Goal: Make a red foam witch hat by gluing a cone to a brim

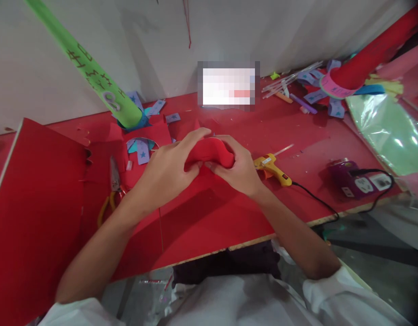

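A curved red piece (210, 150), looking like soft sheet material, is held above the middle of the red table (202, 226). My left hand (175, 165) grips its left end, thumb below and fingers over the top. Around its right end my right hand (241, 165) is wrapped, with the thumb tip close to the left thumb. Just right of my right hand lies a yellow glue gun (275, 171) with a clear stick in its back. Scissors (115, 179) and pliers-like yellow handles (103, 212) rest left of my left forearm.
A large red board (35, 203) stands at the left. Behind are a green decorated tube (93, 72) and purple strips (143, 151). To the right are a purple power socket block (351, 179) with a black cord, a red tube (368, 59), clear sticks (293, 79) and plastic-wrapped green sheets (388, 131).
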Available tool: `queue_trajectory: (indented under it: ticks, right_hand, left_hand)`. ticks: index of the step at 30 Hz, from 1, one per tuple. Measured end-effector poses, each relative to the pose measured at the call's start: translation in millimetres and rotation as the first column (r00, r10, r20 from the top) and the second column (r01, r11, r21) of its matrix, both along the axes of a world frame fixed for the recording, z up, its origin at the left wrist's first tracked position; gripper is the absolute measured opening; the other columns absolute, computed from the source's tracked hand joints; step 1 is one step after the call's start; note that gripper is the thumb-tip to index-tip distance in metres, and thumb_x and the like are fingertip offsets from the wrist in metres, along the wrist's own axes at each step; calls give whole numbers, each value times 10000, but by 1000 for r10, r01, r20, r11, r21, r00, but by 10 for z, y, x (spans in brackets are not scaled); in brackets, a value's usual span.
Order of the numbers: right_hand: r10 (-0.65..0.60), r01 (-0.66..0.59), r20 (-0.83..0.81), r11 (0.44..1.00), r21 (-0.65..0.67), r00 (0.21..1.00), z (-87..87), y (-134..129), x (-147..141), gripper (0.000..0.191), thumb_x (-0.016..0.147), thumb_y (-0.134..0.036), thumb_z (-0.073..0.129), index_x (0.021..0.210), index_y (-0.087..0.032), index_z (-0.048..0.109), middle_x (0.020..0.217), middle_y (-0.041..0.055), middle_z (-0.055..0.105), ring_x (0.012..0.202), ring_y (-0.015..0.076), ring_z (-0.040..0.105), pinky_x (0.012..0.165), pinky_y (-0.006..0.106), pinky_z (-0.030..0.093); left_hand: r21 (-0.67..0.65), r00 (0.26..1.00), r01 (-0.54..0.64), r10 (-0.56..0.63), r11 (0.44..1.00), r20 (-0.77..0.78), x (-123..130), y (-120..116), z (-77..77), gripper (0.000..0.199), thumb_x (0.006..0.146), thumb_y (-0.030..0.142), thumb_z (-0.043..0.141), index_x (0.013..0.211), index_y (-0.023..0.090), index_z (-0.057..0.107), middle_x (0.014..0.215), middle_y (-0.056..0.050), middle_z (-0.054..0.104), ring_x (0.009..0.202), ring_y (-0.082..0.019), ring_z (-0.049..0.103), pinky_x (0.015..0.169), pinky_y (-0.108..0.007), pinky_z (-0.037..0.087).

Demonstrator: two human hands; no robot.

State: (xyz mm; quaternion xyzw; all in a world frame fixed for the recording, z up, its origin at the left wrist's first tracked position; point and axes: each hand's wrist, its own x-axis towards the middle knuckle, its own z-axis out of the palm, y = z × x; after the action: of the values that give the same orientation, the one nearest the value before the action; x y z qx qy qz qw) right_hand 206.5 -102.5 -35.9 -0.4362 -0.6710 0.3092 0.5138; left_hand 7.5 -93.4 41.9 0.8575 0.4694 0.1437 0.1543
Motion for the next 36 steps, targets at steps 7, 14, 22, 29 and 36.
queue_trajectory:
  ticks: [7, 14, 22, 29, 36]
  right_hand:
    - [4, -4, -3, 1000, 3, 1000, 5, 2, 11, 354, 900, -319, 749, 1238, -250, 670, 1211, 35, 785, 1099, 243, 752, 993, 424, 622]
    - [129, -130, 8, 991, 39, 992, 24, 32, 154, 735, 904, -726, 741, 1455, -264, 588, 1530, 123, 661, 1433, 324, 630, 1206, 517, 529]
    - [-42, 28, 129, 994, 109, 991, -51, 20, 117, 395, 955, -341, 735, 1338, -276, 662, 1352, 56, 769, 1234, 280, 751, 1059, 449, 628]
    - [-82, 59, 128, 983, 173, 988, -15, -40, 114, 335, 1016, -452, 684, 1309, -290, 684, 1306, 55, 777, 1216, 281, 753, 1082, 466, 622]
    - [30, -35, 39, 989, 142, 999, -23, 2, 148, 630, 954, -610, 743, 1478, -303, 578, 1512, 94, 661, 1439, 323, 621, 1209, 528, 542]
  left_hand:
    - [0, 1000, 12, -12, 1000, 15, -40, 15, 18, 639, 963, 178, 585, 1586, 299, 507, 1600, -38, 622, 1232, -277, 744, 1030, -385, 591]
    - [56, 999, -21, 19, 998, 43, -145, 52, 119, 632, 959, 221, 593, 1580, 298, 509, 1564, -43, 641, 1319, -298, 703, 1086, -399, 582]
    - [68, 1000, -18, 19, 998, 0, -134, 21, 161, 581, 986, 269, 597, 1559, 320, 523, 1542, -25, 665, 1277, -294, 725, 1087, -419, 587]
    - [114, 1000, -17, 16, 993, 12, -62, -53, 105, 577, 1002, 197, 598, 1558, 325, 518, 1562, -20, 655, 1240, -255, 747, 1072, -378, 585]
    - [97, 993, -61, 51, 993, 106, -158, 34, 200, 564, 986, 236, 617, 1536, 324, 530, 1605, -6, 612, 1472, -285, 606, 1236, -436, 505]
